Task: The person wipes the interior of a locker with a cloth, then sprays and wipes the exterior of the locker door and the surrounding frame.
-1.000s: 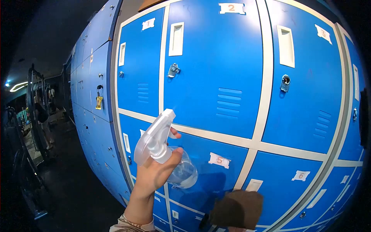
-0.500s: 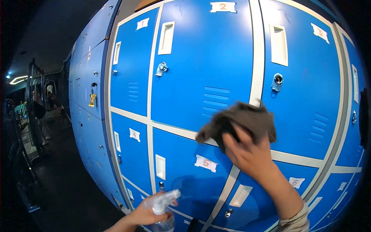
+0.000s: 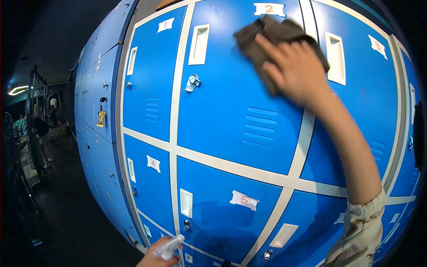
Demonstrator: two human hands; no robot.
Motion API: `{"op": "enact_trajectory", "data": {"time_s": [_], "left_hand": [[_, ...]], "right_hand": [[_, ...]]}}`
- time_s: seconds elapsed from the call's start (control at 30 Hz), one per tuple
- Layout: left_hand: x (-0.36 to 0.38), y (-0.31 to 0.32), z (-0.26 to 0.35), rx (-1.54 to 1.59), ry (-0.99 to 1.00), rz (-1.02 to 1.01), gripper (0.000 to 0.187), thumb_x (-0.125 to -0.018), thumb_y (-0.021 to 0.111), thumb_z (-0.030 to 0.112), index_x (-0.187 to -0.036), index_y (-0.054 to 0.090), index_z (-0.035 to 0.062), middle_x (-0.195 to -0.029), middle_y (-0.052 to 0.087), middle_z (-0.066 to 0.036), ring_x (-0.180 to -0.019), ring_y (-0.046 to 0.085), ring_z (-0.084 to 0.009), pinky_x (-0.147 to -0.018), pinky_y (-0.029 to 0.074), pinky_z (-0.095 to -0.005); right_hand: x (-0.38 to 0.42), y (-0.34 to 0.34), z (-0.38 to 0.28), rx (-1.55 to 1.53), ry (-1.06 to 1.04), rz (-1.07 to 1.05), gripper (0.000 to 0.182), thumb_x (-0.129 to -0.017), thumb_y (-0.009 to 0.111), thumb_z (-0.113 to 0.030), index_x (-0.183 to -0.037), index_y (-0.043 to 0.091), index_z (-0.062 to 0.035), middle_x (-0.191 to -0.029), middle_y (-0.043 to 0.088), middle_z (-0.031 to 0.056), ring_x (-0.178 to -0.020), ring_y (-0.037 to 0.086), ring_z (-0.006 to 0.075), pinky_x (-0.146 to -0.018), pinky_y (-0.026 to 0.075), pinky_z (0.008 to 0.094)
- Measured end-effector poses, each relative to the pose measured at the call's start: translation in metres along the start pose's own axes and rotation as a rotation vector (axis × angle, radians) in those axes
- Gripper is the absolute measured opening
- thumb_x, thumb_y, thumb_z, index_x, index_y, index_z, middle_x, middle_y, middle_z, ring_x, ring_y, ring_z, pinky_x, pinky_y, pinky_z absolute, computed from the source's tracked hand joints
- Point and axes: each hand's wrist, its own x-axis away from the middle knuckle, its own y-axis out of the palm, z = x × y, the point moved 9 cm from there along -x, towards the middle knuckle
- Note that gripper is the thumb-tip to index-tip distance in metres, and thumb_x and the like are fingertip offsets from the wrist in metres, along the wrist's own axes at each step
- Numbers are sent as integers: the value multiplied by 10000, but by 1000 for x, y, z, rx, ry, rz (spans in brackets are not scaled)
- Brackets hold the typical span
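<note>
My right hand (image 3: 296, 71) presses a dark grey-brown cloth (image 3: 255, 42) against the upper part of the blue locker door (image 3: 222, 115) numbered 2, just below its number label (image 3: 269, 9). The fingers lie spread over the bunched cloth. Low in the view, my left hand (image 3: 155, 257) grips a clear spray bottle by its white spray head (image 3: 169, 248); the bottle's body is mostly cut off by the bottom edge. Door 2 has a white recessed handle (image 3: 199, 44) and a metal lock (image 3: 192, 83) left of the cloth.
Lockers 1, 4 and 5 (image 3: 213, 187) surround door 2, split by white frame bars (image 3: 231, 167). Locker 3 (image 3: 364, 89) is partly behind my right arm. Paler blue lockers (image 3: 95, 129) stand at the left, one with a yellow tag (image 3: 101, 119). A dark floor (image 3: 66, 209) lies beyond.
My right hand has moved the cloth up from the crossbar below door 2 to near its number label. My left hand with the spray bottle sits lower and further left in view.
</note>
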Motion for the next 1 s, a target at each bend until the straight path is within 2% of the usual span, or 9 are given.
{"op": "enact_trajectory", "data": {"time_s": [0.13,0.23,0.3,0.5,0.6,0.7,0.83,0.87,1.0], "left_hand": [[3,-2,-9,-11,-48,19,652,-730,563,-90,-1359,474,59,-1108,592,-21,-838,546,-96,-668,453,-222],[2,1,-11,66,-82,18,655,-730,550,-100,-1363,467,47,-1121,586,-26,-830,540,-94,-665,445,-213],[3,0,-17,184,-169,25,657,-724,543,-107,-1362,463,32,-1129,583,-32,-833,542,-98,-669,441,-210],[-1,-6,-6,-113,162,21,651,-724,548,-104,-1358,456,6,-1133,582,-41,-778,528,-81,-627,432,-209],[3,-2,-17,111,-191,-24,646,-726,549,-100,-1356,460,13,-1136,581,-47,-748,525,-80,-611,432,-213],[-3,4,-10,-15,-12,-36,629,-737,556,-90,-1350,466,18,-1119,584,-48,-722,518,-77,-595,426,-209],[-3,13,-17,-67,33,-26,595,-754,574,-70,-1334,480,18,-1103,582,-52,-835,553,-123,-706,456,-247],[-4,16,-17,-93,82,-25,590,-755,577,-70,-1330,483,17,-1104,581,-55,-882,558,-140,-752,459,-261],[-1,22,-6,-77,118,-70,568,-753,579,-75,-1308,499,13,-1127,573,-72,-1057,539,-193,-914,421,-306]], "right_hand": [[-13,-1,13,113,23,106,515,-931,449,-379,-1407,418,-185,-1407,453,135,-1232,473,300,-1066,304,445],[24,-10,-30,-6,-80,119,544,-907,506,-372,-1412,415,-189,-1282,545,137,-1131,522,305,-1022,340,433],[53,-5,-55,-178,92,-476,604,-880,548,-331,-1441,375,-187,-1195,550,158,-1135,498,314,-1041,313,443],[83,-17,-76,-176,-14,-181,584,-873,555,-349,-1424,409,-224,-1175,550,144,-1106,500,316,-1018,321,455],[60,-11,-57,-143,1,-242,556,-898,515,-344,-1431,397,-240,-1077,589,132,-1057,515,308,-985,337,435],[25,-2,-29,-44,-15,-43,521,-932,455,-360,-1437,378,-258,-1103,590,145,-1057,521,306,-982,343,414],[-27,1,-4,10,79,-147,500,-952,392,-364,-1379,439,-106,-1324,482,213,-1176,488,357,-1048,299,466],[-33,13,3,88,70,-104,477,-951,392,-386,-1352,493,-149,-1336,484,196,-1216,456,344,-1044,294,469],[-8,15,-37,73,-97,114,487,-932,431,-387,-1363,464,-164,-1166,608,105,-1041,556,264,-995,332,464]]}}
